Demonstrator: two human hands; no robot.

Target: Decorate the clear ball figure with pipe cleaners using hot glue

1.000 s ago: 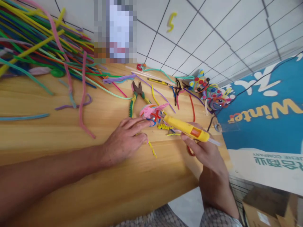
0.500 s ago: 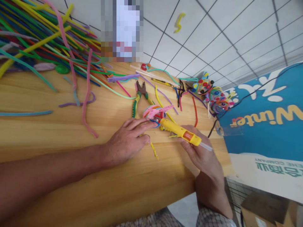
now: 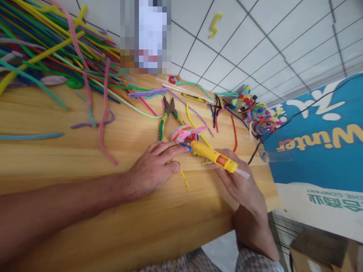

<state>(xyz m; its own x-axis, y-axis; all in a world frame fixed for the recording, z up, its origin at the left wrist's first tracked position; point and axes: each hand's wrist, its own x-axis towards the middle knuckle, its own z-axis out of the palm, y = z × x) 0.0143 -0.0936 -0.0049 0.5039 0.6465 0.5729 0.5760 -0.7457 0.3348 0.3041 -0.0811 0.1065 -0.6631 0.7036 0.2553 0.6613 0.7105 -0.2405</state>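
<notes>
My right hand (image 3: 239, 181) grips a yellow glue gun (image 3: 213, 156) with an orange trigger; its nozzle points at a small pink, red and blue pipe-cleaner figure (image 3: 185, 134) lying on the wooden table (image 3: 85, 158). My left hand (image 3: 153, 168) lies on the table beside the figure, fingers stretched toward it, fingertips pressing on its near edge. A clear glue stick pokes out of the gun's rear end.
Pliers with green-yellow handles (image 3: 167, 115) lie just behind the figure. A big heap of coloured pipe cleaners (image 3: 48, 49) fills the far left. Finished colourful figures (image 3: 256, 111) sit at the far right corner. A blue printed box (image 3: 317, 151) stands right of the table edge.
The glue gun has slid left and lower, its nozzle closer to the figure. My left hand has stayed where it was on the table.
</notes>
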